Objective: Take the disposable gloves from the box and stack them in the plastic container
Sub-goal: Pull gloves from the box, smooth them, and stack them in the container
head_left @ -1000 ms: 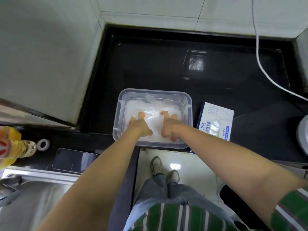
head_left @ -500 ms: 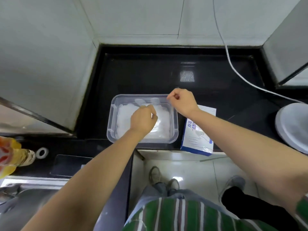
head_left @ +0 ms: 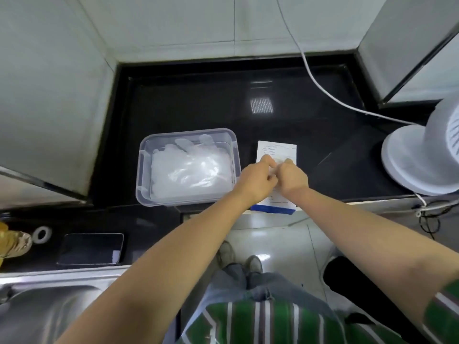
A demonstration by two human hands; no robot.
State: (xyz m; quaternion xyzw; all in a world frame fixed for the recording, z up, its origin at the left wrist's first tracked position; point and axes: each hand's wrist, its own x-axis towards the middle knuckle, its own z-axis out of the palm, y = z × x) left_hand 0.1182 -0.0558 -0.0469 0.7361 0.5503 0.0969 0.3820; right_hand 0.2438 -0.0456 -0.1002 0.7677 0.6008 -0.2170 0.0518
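Reading from the left, a flat black phone [head_left: 90, 249] lies on the glossy black tabletop [head_left: 198, 105], well apart from the work. Next comes the clear rectangular plastic container [head_left: 146, 170], which stands near the front edge and holds a loose stack of translucent white disposable gloves [head_left: 188, 172] that covers most of its floor. Just beside the container, the left hand [head_left: 255, 178] and the right hand [head_left: 291, 178] meet, touching or nearly so, over the white-and-blue cardboard glove box [head_left: 277, 150], which lies flat with its front end at the tabletop edge. The grip of each hand is curled, with the fingertips brought down onto the top face of the box. A pale sliver shows between the two hands, but it cannot be told whether either grip pinches a glove. The step in hand is judged to be extraction of the next glove from the box; part of the stacking is already done. The next move calls for drawing one glove clear, carrying it leftward over the container rim, and laying it flat on the existing stack. Thin film may cling or pull out several pieces at once.
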